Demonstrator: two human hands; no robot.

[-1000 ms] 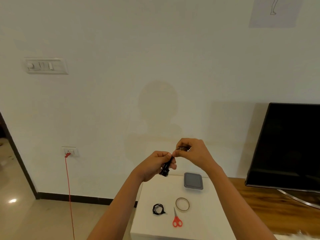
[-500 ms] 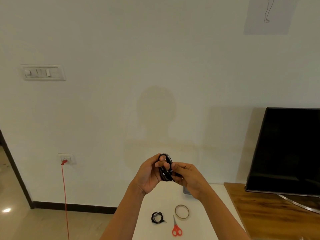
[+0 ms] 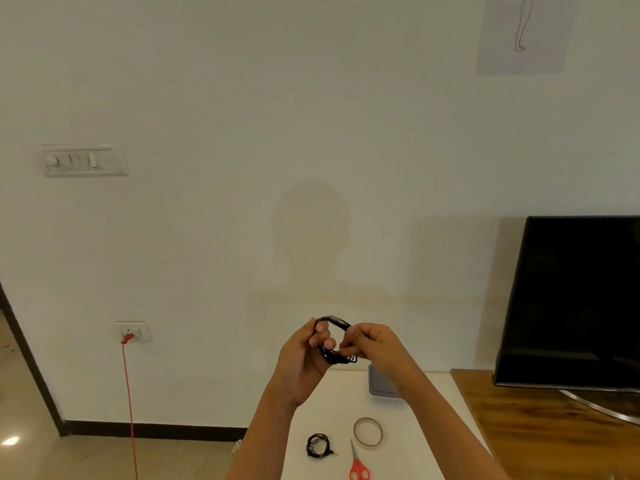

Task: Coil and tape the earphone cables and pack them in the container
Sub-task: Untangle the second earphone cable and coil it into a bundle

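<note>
Fingers [image 3: 322,330] of the left hand [image 3: 303,358] curl around one side of a black earphone cable [image 3: 333,320], wound into a loop and held up in the air above the desk [image 3: 431,431]. The right hand [image 3: 379,344] pinches the opposite, lower side, where the strands bunch unevenly. So both hands are closed on the same coil, and nothing binds it yet.

The main risk is the coil springing open. Tape [image 3: 367,432] and scissors [image 3: 358,468] lie on the desk, so one hand probably has to let go to fetch them. If the remaining grip is only a light pinch, the loops could slide apart or the loose end could drop and unwind. The messy strands at the bottom look likeliest to escape first. Squeezing too hard could kink the thin wire.

A second coiled cable [image 3: 318,445] sits on the desk beside the scissors. The grey container [image 3: 376,388] stands farther back, partly hidden behind the right wrist, with neither cable in it.
</note>
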